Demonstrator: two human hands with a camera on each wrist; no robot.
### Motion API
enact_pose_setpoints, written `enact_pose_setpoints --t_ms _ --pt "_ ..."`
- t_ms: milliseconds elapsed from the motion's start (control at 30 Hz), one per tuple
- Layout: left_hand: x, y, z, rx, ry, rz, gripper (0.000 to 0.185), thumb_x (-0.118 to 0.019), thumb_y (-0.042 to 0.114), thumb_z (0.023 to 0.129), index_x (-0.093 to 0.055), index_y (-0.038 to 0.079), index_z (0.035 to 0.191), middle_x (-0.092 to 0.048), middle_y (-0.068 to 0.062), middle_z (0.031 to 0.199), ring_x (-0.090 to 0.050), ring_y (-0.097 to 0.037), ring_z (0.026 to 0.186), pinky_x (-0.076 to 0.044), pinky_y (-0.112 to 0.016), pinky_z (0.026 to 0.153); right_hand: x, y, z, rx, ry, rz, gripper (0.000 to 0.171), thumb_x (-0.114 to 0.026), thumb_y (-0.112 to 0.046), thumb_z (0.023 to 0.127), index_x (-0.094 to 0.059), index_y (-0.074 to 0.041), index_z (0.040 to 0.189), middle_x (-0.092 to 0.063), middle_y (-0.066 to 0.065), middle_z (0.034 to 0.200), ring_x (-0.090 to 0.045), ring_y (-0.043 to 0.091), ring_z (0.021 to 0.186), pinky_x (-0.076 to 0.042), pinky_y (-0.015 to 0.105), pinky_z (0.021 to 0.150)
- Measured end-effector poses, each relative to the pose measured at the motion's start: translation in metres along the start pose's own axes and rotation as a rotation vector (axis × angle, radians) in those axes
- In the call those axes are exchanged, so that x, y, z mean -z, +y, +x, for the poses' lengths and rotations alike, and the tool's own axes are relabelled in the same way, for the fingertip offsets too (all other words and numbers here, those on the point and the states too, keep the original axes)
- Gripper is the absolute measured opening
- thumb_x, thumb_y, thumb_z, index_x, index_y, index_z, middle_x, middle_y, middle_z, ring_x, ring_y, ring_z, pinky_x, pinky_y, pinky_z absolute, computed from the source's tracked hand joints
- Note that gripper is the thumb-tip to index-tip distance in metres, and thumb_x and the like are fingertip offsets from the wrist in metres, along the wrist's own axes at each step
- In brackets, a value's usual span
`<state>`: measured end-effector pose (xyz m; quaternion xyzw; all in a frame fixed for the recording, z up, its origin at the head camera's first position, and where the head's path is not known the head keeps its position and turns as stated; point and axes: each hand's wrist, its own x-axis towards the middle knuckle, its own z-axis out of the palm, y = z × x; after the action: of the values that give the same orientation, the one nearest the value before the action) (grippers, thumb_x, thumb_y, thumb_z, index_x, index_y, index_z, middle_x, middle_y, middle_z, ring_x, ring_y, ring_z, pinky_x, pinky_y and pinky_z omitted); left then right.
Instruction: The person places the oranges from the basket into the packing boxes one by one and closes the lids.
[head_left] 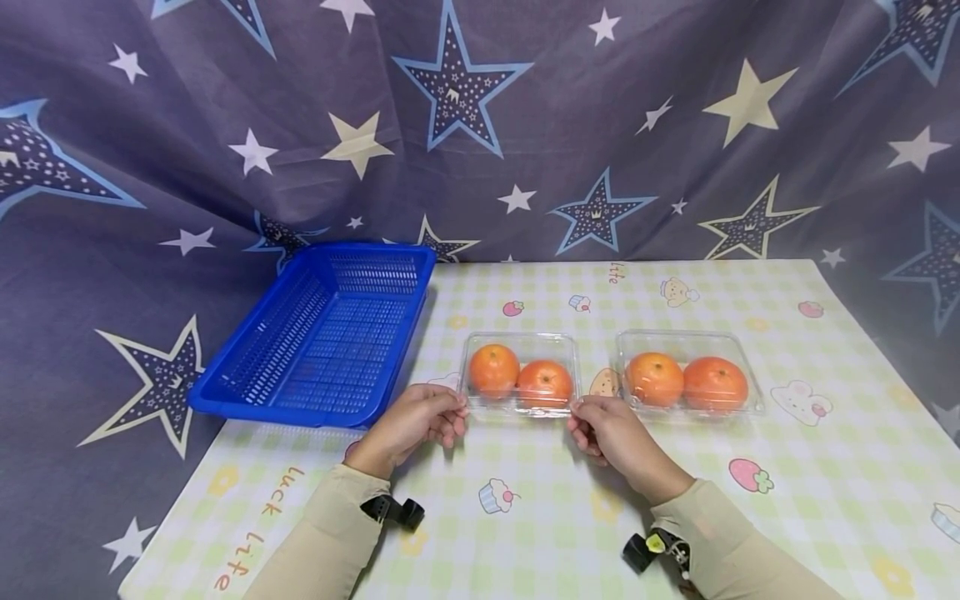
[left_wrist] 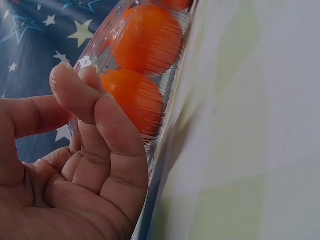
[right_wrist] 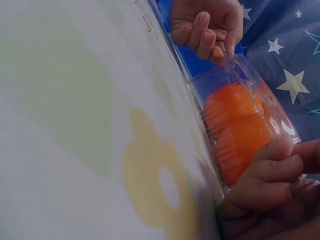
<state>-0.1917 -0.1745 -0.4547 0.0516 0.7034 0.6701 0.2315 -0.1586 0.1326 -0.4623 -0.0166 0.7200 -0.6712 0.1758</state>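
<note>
A clear plastic clamshell box (head_left: 519,409) holding two round orange-red fruits (head_left: 493,371) lies on the table in front of me. My left hand (head_left: 420,419) pinches its near left corner between thumb and forefinger, the other fingers curled beneath. At the near right corner, my right hand (head_left: 611,437) pinches the rim in the same way. The lid seems down over the fruits. In the left wrist view, the fruits (left_wrist: 132,102) show through the ribbed side wall. The right wrist view has both hands at opposite ends of the box (right_wrist: 202,82).
To the right lies a second clear box (head_left: 693,337) with two similar fruits (head_left: 715,384). A blue plastic basket (head_left: 408,333) stands at the left, partly over the table edge. A checked cloth (head_left: 540,542) covers the table; a star-patterned curtain (head_left: 517,167) hangs behind.
</note>
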Motion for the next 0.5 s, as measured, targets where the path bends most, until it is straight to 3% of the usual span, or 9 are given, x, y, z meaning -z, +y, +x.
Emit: enact_pose_setpoints --t_ms 500 --pt "0.001 -0.002 0.0013 -0.005 -0.01 -0.006 0.025 -0.054 0.012 0.102 -0.062 -0.012 0.101 -0.067 -0.001 0.068 -0.059 -0.007 0.051 -0.053 -0.023 0.052 0.0012 -0.0004 -0.0001 -0.003 0.009 -0.04 0.032 -0.044 -0.019 0.106 -0.059 0.002 0.088 -0.052 0.001 0.063 -0.039 0.012 0.049 -0.033 0.025 0.044"
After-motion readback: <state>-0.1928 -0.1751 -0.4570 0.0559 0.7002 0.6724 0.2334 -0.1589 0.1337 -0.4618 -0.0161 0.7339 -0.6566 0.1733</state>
